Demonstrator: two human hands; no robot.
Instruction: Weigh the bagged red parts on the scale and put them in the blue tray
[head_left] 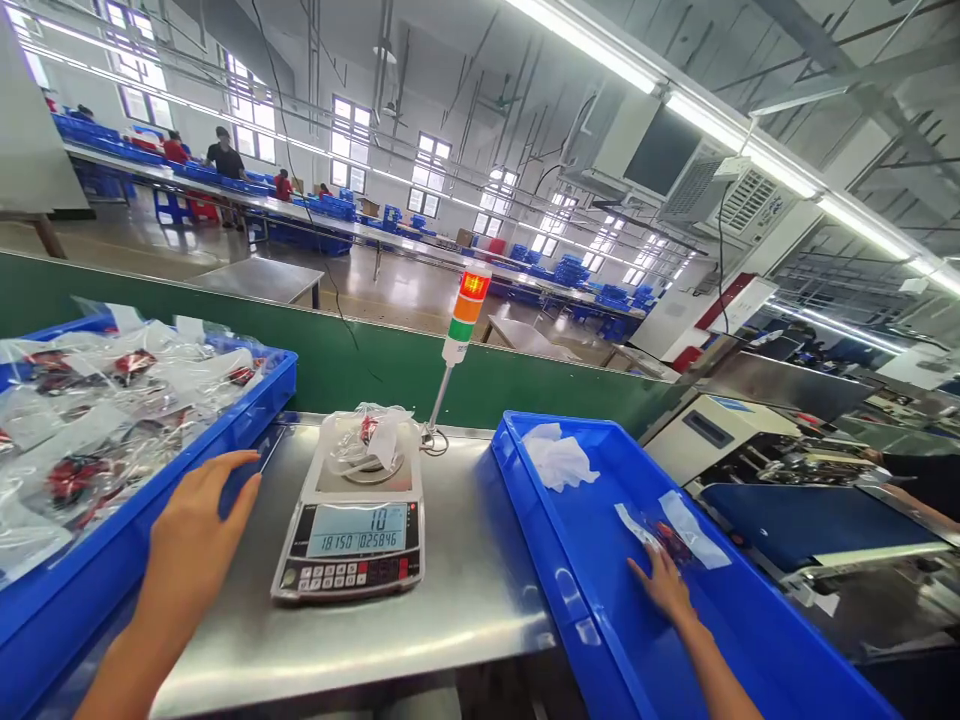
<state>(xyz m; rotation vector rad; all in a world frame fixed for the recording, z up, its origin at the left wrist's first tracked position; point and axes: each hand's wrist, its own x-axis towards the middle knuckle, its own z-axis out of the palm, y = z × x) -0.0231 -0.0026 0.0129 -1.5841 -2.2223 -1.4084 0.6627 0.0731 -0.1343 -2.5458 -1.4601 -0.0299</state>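
Observation:
My left hand (196, 520) hovers between the left blue tray and the scale, empty, with thumb and fingers apart. On the pan of the digital scale (349, 540) lies a clear plastic bag (367, 440) with something red and a white slip in it. The scale's display reads 10 on top. Inside the right blue tray (592, 600), my right hand (666, 588) is at the near edge of another clear bag (673, 542) with dark red contents and white paper. Its thumb and fingers are spread, and the fingertips seem to touch the bag.
The left blue tray (277, 385) is heaped with similar bags. Crumpled white plastic (559, 458) lies in the right tray's far end. A signal light (466, 315) glows red behind the scale. A machine with a dark blue belt (817, 520) stands at right, beside another person's arm (922, 508).

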